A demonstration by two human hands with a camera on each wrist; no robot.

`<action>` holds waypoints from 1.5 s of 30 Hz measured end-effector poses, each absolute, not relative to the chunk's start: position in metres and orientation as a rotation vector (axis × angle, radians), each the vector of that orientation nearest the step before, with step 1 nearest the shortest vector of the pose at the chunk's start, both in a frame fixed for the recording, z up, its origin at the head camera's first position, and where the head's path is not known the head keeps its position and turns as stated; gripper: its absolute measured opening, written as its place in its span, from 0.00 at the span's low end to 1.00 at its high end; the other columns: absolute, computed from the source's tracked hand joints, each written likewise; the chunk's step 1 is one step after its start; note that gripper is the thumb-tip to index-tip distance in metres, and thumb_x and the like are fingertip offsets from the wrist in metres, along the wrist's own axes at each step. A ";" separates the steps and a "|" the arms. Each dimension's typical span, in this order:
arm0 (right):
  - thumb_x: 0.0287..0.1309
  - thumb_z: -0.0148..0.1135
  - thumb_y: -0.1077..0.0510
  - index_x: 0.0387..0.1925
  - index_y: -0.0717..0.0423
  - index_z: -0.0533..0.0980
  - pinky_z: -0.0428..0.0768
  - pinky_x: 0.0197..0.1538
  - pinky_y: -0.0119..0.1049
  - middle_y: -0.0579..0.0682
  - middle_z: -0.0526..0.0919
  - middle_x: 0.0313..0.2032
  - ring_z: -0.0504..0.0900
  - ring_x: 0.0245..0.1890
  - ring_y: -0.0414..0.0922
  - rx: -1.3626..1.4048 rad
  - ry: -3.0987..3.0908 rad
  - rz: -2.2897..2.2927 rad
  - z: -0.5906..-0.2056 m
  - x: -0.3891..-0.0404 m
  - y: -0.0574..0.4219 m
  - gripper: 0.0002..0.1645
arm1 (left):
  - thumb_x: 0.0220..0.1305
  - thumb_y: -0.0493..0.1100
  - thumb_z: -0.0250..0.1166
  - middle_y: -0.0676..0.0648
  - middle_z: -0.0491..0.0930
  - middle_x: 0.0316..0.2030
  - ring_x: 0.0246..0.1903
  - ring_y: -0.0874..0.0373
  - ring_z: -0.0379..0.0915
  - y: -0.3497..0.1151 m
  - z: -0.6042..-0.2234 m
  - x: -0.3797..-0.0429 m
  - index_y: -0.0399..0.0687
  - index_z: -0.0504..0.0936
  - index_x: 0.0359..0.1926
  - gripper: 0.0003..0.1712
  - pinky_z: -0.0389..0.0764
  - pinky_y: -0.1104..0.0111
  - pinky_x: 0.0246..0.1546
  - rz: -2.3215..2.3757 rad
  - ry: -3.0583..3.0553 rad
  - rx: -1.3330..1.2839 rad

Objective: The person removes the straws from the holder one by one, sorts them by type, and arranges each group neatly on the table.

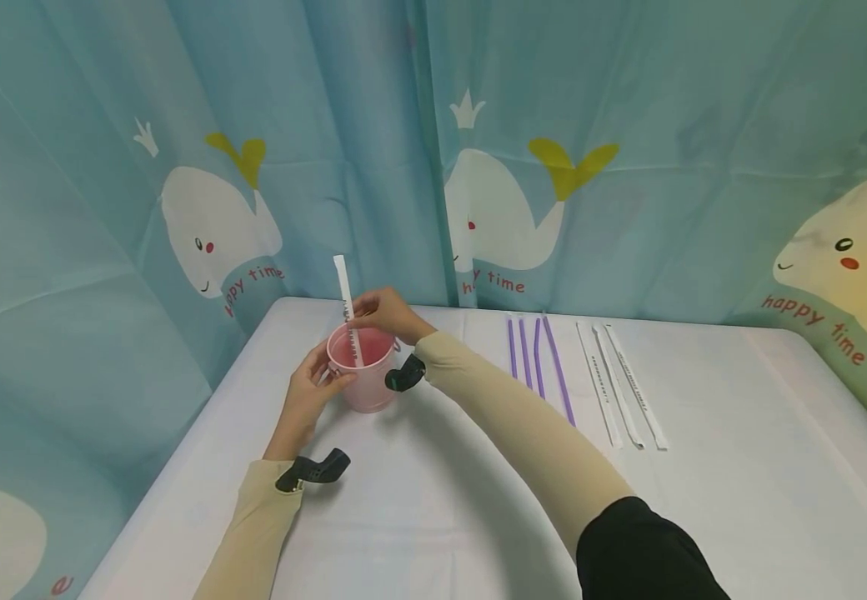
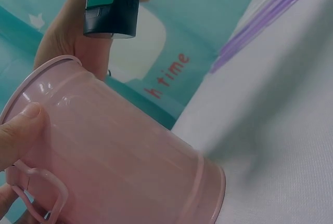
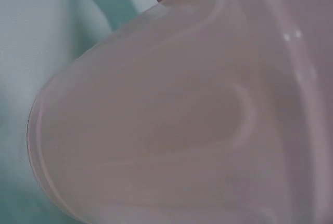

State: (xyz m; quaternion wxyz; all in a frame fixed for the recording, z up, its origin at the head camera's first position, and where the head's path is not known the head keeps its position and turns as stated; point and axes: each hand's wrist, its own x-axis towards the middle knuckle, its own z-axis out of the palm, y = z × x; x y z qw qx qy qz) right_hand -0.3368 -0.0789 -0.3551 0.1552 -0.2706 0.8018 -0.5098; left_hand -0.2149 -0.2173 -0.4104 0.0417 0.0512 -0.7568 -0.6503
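Note:
A small pink bucket [image 1: 368, 390] with loop handles stands at the table's left side. My left hand [image 1: 309, 395] grips it from the left, thumb [image 2: 23, 130] on the outer wall just under the rim and fingers round the far side by a handle [image 2: 62, 195]. A white paper-wrapped straw [image 1: 344, 283] stands nearly upright with its lower part inside the bucket. Above the bucket's back rim, my right hand [image 1: 383, 311] pinches this straw partway along its length. The bucket's wall [image 3: 156, 120] fills most of the right wrist view, where the right fingers are hidden.
Several purple straws [image 1: 556, 367] lie side by side on the white table [image 1: 749, 467], right of the bucket. Three more paper-wrapped straws [image 1: 617, 387] lie beyond them to the right. A blue curtain [image 1: 373, 150] with whale prints hangs behind and to the left.

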 end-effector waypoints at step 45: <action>0.58 0.61 0.65 0.47 0.65 0.76 0.83 0.52 0.39 0.63 0.81 0.44 0.82 0.45 0.50 -0.699 2.276 -1.710 -0.317 -0.345 -0.058 0.15 | 0.59 0.41 0.65 0.45 0.52 0.72 0.73 0.51 0.45 -0.217 -0.411 -0.214 0.47 0.52 0.72 0.44 0.57 0.58 0.72 -1.990 -2.310 0.180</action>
